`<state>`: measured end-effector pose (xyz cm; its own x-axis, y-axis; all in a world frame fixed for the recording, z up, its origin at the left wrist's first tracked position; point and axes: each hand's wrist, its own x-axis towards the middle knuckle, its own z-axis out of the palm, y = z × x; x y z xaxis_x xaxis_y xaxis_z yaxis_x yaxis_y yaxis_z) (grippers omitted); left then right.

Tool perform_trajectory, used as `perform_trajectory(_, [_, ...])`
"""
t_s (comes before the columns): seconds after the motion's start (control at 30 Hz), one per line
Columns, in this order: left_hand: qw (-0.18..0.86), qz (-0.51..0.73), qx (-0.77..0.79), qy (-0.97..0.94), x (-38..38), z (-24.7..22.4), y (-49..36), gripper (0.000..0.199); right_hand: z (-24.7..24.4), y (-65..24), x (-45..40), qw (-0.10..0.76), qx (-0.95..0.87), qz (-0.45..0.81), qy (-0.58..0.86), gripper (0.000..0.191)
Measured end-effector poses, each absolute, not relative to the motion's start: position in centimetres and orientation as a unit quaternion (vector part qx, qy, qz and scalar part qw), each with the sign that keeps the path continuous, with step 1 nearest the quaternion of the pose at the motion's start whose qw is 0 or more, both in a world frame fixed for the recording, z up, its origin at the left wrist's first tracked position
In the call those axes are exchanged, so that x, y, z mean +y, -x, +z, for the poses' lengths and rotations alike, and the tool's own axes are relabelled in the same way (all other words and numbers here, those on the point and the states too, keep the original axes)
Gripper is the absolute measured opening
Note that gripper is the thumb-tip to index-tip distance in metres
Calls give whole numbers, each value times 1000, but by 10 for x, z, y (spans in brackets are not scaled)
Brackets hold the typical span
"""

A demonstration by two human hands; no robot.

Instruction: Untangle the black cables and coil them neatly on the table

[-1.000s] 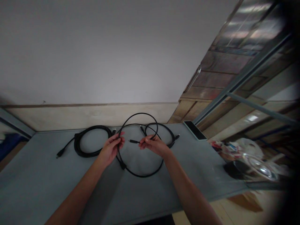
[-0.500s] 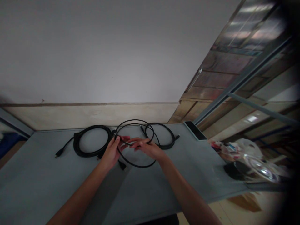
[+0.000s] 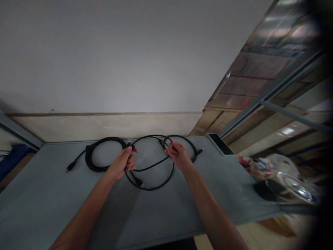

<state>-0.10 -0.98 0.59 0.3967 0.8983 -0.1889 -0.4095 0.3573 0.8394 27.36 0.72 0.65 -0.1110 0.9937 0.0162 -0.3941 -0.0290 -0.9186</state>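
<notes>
A looped black cable (image 3: 156, 189) hangs between my two hands above the grey table. My left hand (image 3: 124, 162) is closed on it near a dark connector at the top of the fist. Pinched in the fingers of my right hand (image 3: 177, 152) is another part of the same cable. To the left lies a thicker coiled black cable (image 3: 88, 159), its plug (image 3: 70, 167) pointing toward the left. Behind my right hand rests a second coil of black cable (image 3: 191, 142). A black plug (image 3: 138, 182) shows below my left hand; which cable it belongs to I cannot tell.
The grey table (image 3: 156, 218) stands against a pale wall (image 3: 130, 62). At its back right corner lies a phone-like flat dark object with a light edge (image 3: 220, 144). Farther right are a shiny round object (image 3: 296, 187), plastic bags (image 3: 282, 165) and a metal frame (image 3: 293, 118).
My right hand has moved right, away from my left, drawing a stretch of cable between them. Its spread fingers have closed into a pinch. My left hand has closed more tightly.
</notes>
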Motion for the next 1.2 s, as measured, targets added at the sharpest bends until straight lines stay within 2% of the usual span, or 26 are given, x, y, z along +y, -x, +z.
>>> perform_trajectory(0.2, [726, 462, 341, -379, -4, 10, 10, 43, 5, -274, 11, 604, -372, 586, 392, 50])
perform_trajectory(0.43, [698, 501, 354, -369, -1, 10, 13, 48, 2, -270, 8, 605, -382, 576, 396, 46])
perform_trajectory(0.6, [680, 446, 417, -406, -2, 7, 14, 53, -2, -267, 3, 533, -447, 593, 405, 27])
perform_trajectory(0.8, [654, 385, 466, -455, -8, 5, 3, 57, -8, -255, -3, 400, -609, 524, 441, 43])
perform_trajectory(0.93, [662, 340, 476, -469, -11, 10, 0, 59, -3, -247, -9, 355, -665, 490, 438, 54])
perform_trajectory(1.1, [680, 239, 470, -510, -14, 11, 3, 59, 1, -238, -17, 334, -774, 368, 392, 47])
perform_trajectory(1.2, [695, 163, 437, -547, -18, 2, -2, 58, -5, -223, -24, 299, -792, 406, 344, 42])
